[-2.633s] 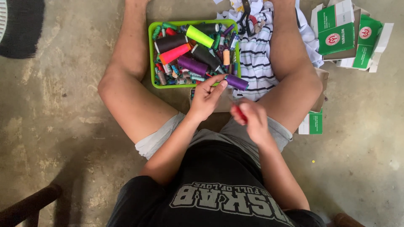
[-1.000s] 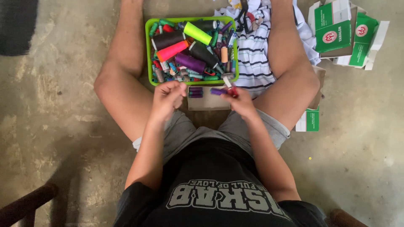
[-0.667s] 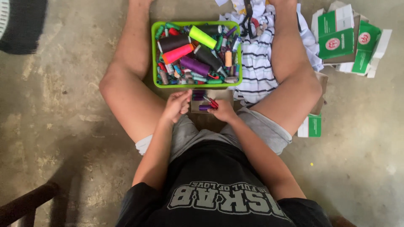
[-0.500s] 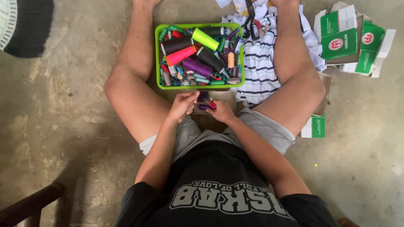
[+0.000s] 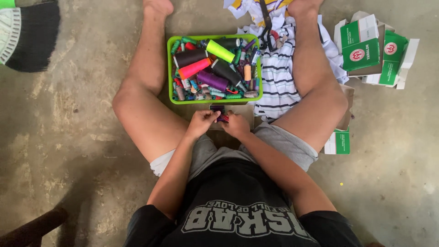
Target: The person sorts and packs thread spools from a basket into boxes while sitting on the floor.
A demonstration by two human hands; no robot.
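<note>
I sit on a concrete floor with my legs spread. My left hand [image 5: 201, 123] and my right hand [image 5: 236, 124] meet just in front of my lap, both pinching small purple and red thread spools [image 5: 220, 114] over a flat brown cardboard piece [image 5: 244, 112]. Right beyond them stands a green plastic tray [image 5: 169, 68] crammed with thread cones and bobbins in neon yellow, pink, purple, black and other colours.
A striped white cloth [image 5: 279, 73] with dark scissors [image 5: 266, 25] lies between the tray and my right leg. Green and white cartons [image 5: 372, 48] are piled at the far right, one more [image 5: 338, 142] by my right knee. A black brush [image 5: 27, 36] sits top left.
My hands reached toward the tray, the right one fetching a small spool, then both drew back and came together in front of my lap on the small spools.
</note>
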